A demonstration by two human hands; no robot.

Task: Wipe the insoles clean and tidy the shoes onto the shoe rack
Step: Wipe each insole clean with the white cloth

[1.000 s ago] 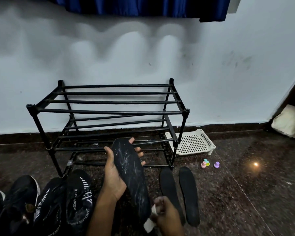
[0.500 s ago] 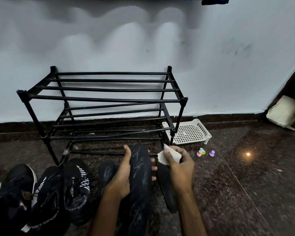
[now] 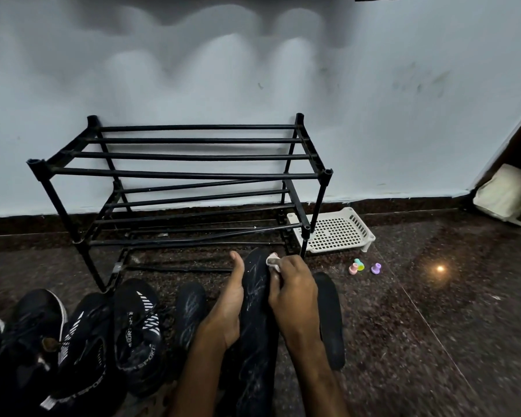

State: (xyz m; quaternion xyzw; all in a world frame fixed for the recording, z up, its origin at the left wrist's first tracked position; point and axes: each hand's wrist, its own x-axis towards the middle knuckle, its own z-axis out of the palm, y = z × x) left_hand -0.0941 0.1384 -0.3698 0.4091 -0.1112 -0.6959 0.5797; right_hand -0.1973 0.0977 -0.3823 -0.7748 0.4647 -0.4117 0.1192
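Head view, looking down at a dark speckled floor (image 3: 433,341). Nearest: both forearms come in from the bottom edge. Left hand (image 3: 223,311) grips the black insole (image 3: 254,335) from its left side. Thumb is stretched straight up along the edge; the other fingers go behind it and are hidden. Insole is held lengthwise, toe end pointing away, face covered in pale scuff marks. Right hand (image 3: 294,291) lies on the insole's right side near the toe. Its fingers are curled over a small white wipe (image 3: 274,262), pressing it to the insole's far end.

Left of the hands, a second insole (image 3: 190,311) lies on the floor, also scuffed. Right of the hands, a third insole (image 3: 328,320) lies flat, partly hidden by the right wrist. Far left, a row of black shoes (image 3: 133,332) with white stripes sits on the floor, toes toward the rack.

Beyond the hands, the black shoe rack (image 3: 193,174) stands against the white wall (image 3: 253,70). White perforated tray (image 3: 337,233) is on the floor just beside the rack's right legs. Small pastel pegs (image 3: 357,266) lie near the tray. Beige bag (image 3: 506,197) is at far right by the wall.
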